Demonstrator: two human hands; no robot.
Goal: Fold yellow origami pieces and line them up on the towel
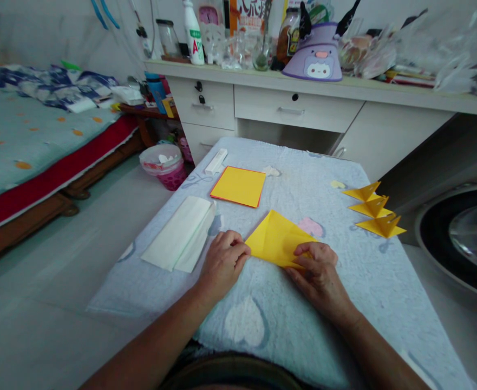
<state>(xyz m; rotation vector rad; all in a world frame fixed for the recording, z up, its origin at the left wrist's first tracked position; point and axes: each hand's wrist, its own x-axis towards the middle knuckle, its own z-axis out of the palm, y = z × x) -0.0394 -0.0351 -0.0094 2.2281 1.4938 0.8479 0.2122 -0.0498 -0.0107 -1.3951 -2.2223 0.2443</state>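
A yellow sheet of origami paper [276,236], with creases showing, lies on the cloth-covered table between my hands. My left hand [227,257] pinches its left corner, fingers curled together. At the lower right edge my right hand [316,271] grips the paper between thumb and bent fingers, covering that corner. Beyond it rests a stack of square yellow paper [239,186] with a red edge showing beneath. On the right stand three folded yellow paper pieces [375,209] in a row, with pointed tips.
Left of my hands lies a folded white tissue [181,233], with a small white box [216,161] farther back. The light blue tablecloth [246,330] has heart shapes. A pink bucket [165,165] is on the floor, a round-doored machine [465,238] at right, a white cabinet [206,103] behind.
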